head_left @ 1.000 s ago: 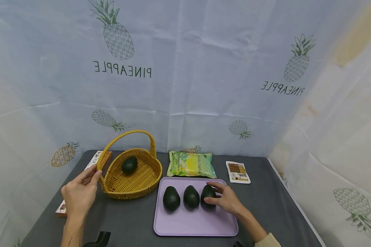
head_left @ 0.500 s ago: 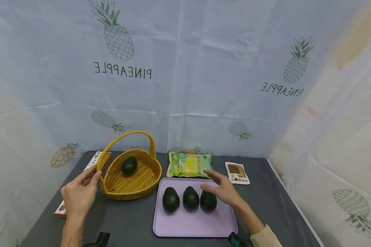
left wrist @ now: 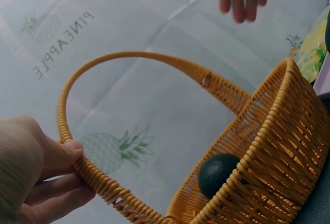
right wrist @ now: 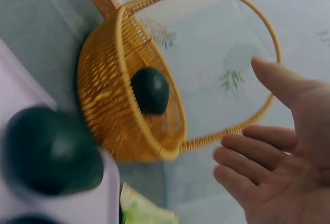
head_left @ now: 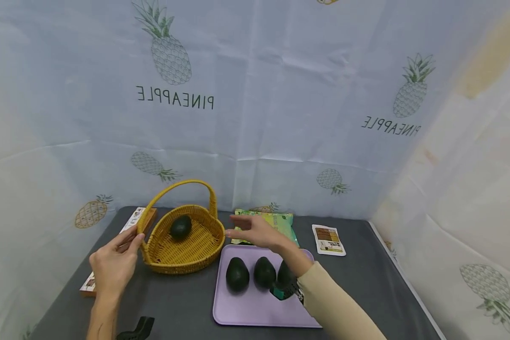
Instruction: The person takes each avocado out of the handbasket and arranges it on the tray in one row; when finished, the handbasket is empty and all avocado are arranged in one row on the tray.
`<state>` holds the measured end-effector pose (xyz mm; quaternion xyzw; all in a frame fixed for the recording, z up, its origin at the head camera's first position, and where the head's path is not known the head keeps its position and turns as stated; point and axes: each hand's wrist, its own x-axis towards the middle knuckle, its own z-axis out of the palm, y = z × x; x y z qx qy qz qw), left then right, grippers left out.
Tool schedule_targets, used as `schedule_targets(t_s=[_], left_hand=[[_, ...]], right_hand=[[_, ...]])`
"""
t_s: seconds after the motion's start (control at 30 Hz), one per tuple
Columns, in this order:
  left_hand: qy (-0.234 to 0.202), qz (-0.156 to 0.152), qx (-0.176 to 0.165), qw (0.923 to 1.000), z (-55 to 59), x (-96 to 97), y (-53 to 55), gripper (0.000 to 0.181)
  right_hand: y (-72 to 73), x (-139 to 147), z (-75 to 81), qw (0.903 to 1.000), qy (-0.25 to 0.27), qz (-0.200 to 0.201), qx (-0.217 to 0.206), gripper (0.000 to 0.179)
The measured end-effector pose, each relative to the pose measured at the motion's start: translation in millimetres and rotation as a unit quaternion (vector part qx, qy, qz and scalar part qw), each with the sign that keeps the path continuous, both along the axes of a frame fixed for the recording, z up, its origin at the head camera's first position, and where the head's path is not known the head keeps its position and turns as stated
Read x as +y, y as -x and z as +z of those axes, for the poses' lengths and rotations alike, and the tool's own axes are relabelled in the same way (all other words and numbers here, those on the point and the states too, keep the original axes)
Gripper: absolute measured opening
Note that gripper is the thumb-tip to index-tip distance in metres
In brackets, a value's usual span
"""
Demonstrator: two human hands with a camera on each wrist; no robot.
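Observation:
My left hand (head_left: 115,262) pinches the left side of the yellow wicker basket's handle (left wrist: 98,175) between thumb and fingers. The basket (head_left: 182,269) stands on the table, one dark green avocado (head_left: 181,227) lying inside. My right hand (head_left: 255,231), fingers extended and nothing in its grasp, hovers just right of the basket's rim. Its palm (right wrist: 294,183) shows bare in the right wrist view. Three avocados sit in a row on the lilac tray (head_left: 259,314): a left one (head_left: 237,275), a middle one (head_left: 264,273), and a right one (head_left: 284,274) partly hidden by my right forearm.
Behind the tray lies a green and yellow packet (head_left: 286,223), partly covered by my right hand. A small white and brown sachet (head_left: 328,240) is at the right. A long flat box (head_left: 89,284) lies left of the basket. Pineapple-print cloth (head_left: 272,118) hangs behind the table.
My right hand has let go of the right avocado, risen, and moved left toward the basket. That avocado stays on the tray. My left hand keeps its hold on the handle.

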<state>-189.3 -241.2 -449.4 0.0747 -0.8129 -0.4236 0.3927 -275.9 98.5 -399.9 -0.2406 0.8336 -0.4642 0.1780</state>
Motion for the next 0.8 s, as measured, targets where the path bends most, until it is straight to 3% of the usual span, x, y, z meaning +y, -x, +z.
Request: schedule_targets(t_s=[0.17,0.37,0.57,0.8], left_hand=[[-0.002,0.001,-0.005,1.0,-1.5,-1.7,-0.3,0.033],[-0.001,-0.002,0.003,1.0,-3.5,-2.4,-2.7,0.033],[0.006,-0.008,0.007,0.9999,-4.2,-0.5,-2.4,0.033],[0.001,-0.006,0.003,1.0,-4.9,-2.1,-1.8,0.032]], right_hand=[[20.7,-46,11.6,0.9978,-0.042,0.049,-0.018,0.066],[37.7,-100,7.9,0.9947,-0.079,0.06,-0.025,0.069],[49.1,-132,-0.8,0.995,-0.083,0.023,-0.051,0.074],[56.3,-153,-14.3,0.9925,-0.101,-0.059,-0.036,0.076]])
